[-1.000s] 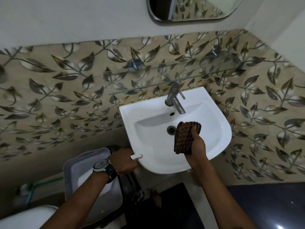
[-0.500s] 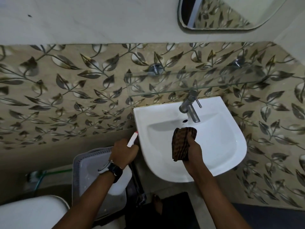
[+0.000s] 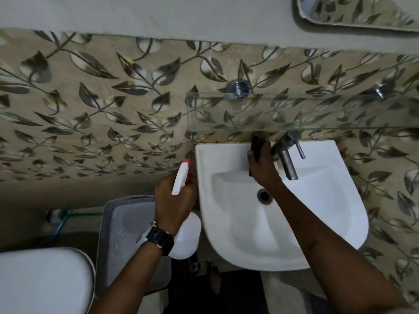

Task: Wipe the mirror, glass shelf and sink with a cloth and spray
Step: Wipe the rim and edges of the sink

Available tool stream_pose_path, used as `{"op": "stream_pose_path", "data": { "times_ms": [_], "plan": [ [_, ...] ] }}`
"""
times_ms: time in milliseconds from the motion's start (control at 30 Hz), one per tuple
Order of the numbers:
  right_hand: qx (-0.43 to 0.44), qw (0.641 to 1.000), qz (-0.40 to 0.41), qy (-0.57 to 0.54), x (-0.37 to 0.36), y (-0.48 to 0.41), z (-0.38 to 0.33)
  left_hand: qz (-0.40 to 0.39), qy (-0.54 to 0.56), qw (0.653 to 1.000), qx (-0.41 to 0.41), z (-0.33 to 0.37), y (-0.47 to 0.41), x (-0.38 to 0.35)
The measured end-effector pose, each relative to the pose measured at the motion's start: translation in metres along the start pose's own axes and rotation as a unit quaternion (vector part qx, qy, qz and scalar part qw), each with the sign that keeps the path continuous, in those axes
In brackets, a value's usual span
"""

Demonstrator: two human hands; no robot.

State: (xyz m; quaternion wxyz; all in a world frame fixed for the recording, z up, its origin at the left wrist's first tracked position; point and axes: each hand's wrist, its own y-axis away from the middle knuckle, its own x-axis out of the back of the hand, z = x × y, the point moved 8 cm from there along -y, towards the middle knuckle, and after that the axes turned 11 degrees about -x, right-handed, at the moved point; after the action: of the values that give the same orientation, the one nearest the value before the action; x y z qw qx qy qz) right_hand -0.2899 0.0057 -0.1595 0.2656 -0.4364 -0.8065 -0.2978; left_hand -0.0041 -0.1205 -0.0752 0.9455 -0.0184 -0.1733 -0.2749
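A white sink (image 3: 317, 218) hangs on the leaf-patterned wall, with a metal tap (image 3: 286, 157) at its back. My right hand (image 3: 263, 168) presses a dark striped cloth (image 3: 257, 147) onto the sink's back ledge, just left of the tap. My left hand (image 3: 174, 200) grips a white spray bottle (image 3: 184, 236) beside the sink's left rim, its red-tipped nozzle pointing up. Above the sink runs a glass shelf (image 3: 317, 114). The mirror (image 3: 362, 14) shows at the top right corner.
A grey plastic basket (image 3: 122, 234) stands on the floor left of the sink. A white toilet (image 3: 43, 279) fills the lower left corner. A dark mat (image 3: 215, 295) lies under the sink. Two metal brackets (image 3: 238, 88) hold the shelf.
My right hand carried the cloth from the basin up to the back ledge by the tap. My left hand raised the spray bottle beside the sink. The view shifted left and downward.
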Motion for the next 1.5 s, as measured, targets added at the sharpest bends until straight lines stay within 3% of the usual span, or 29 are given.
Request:
{"op": "stream_pose_path", "data": {
  "times_ms": [100,267,367,467,533,667,900,1033,1200,1367,1500],
  "plan": [
    [0.017,0.981,0.035,0.190,-0.034,-0.023,0.028,0.013,0.020,0.999,0.034,-0.003,0.002,0.005],
    [0.092,0.953,0.132,0.257,-0.025,-0.010,0.023,0.022,0.032,0.998,0.048,-0.010,0.000,0.013],
    [0.082,0.951,0.169,0.248,-0.029,-0.009,0.025,0.021,0.046,0.997,0.050,-0.015,0.000,0.019],
    [0.032,0.965,0.167,0.200,-0.044,-0.008,0.018,0.030,0.048,0.997,0.057,-0.020,-0.006,0.023],
    [0.048,0.966,0.159,0.199,-0.063,0.000,0.001,0.029,0.055,0.997,0.055,-0.021,-0.009,0.020],
    [0.118,0.975,0.063,0.177,-0.133,0.044,-0.050,0.011,0.047,0.999,0.020,-0.016,-0.013,0.014],
    [0.101,0.986,0.005,0.134,-0.146,0.043,-0.059,0.002,0.040,0.999,0.012,-0.014,-0.016,0.019],
    [0.052,0.995,0.066,0.045,-0.125,0.034,-0.071,-0.005,0.028,0.999,0.037,-0.014,-0.009,0.021],
    [0.103,0.977,0.092,0.163,-0.151,0.044,-0.070,0.000,0.066,0.997,0.044,-0.026,0.002,0.028],
    [0.089,0.981,0.080,0.155,-0.155,0.065,-0.057,-0.001,0.054,0.998,0.031,-0.024,0.012,0.029],
    [0.115,0.976,0.077,0.171,-0.155,0.135,-0.028,-0.006,0.070,0.995,0.066,-0.020,0.012,0.021]
  ]
}}
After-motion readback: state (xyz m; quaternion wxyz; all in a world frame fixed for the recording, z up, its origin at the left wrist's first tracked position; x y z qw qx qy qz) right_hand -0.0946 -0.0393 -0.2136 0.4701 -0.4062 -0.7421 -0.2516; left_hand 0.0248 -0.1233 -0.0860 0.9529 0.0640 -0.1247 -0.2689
